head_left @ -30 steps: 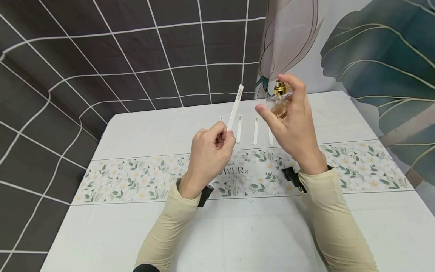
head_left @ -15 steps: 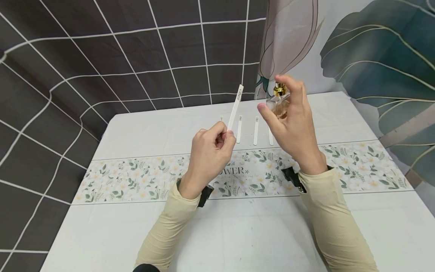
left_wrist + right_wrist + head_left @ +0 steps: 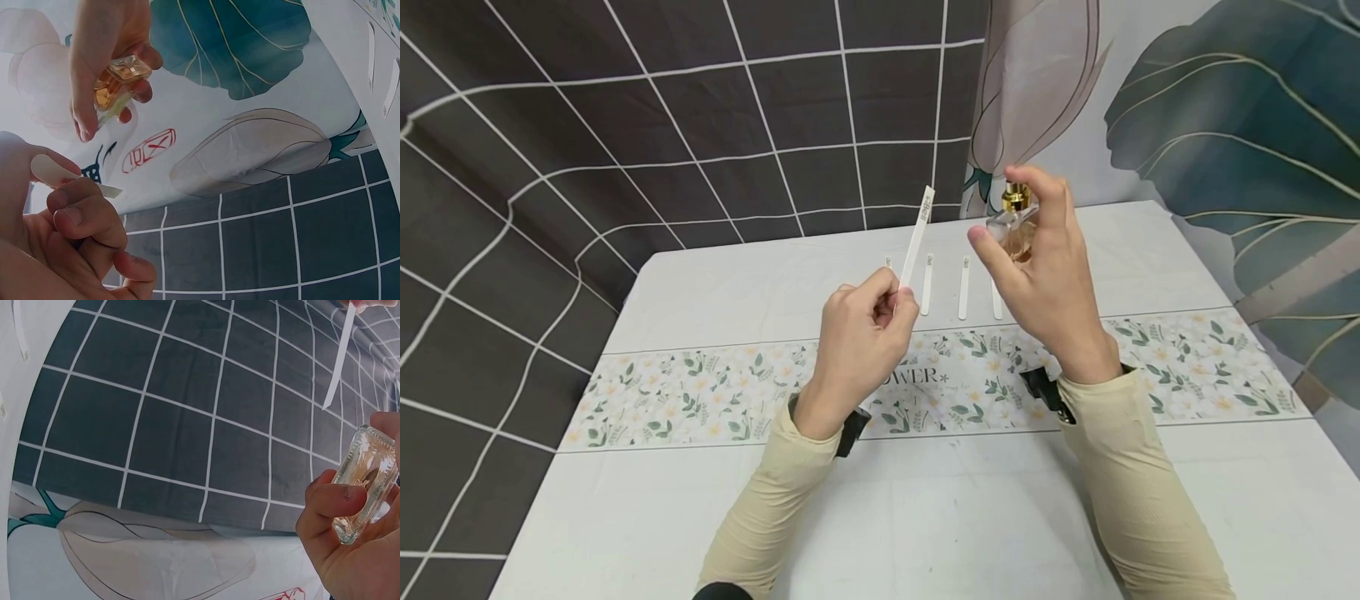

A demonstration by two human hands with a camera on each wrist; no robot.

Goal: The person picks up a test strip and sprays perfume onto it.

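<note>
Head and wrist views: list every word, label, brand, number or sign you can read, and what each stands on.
"OWER*": cloth, its start behind the left hand.
Fine print just below it: too faint to read.
Held strip: dark lettering, too small to read surely.
Lying strips: print too small.
Red sign on the curtain: not legible.
Bottle: nothing readable.

Five slim, flat white strips (image 3: 915, 240) show, one held and four lying on the one white table with a floral band (image 3: 925, 517). There is one clear glass bottle (image 3: 1018, 232) of amber liquid with a gold-coloured top. One bare left hand (image 3: 863, 333), one bare right hand (image 3: 1052, 287), two beige fabric sleeves (image 3: 778, 492) and two black wrist straps (image 3: 852, 432) appear.
</note>
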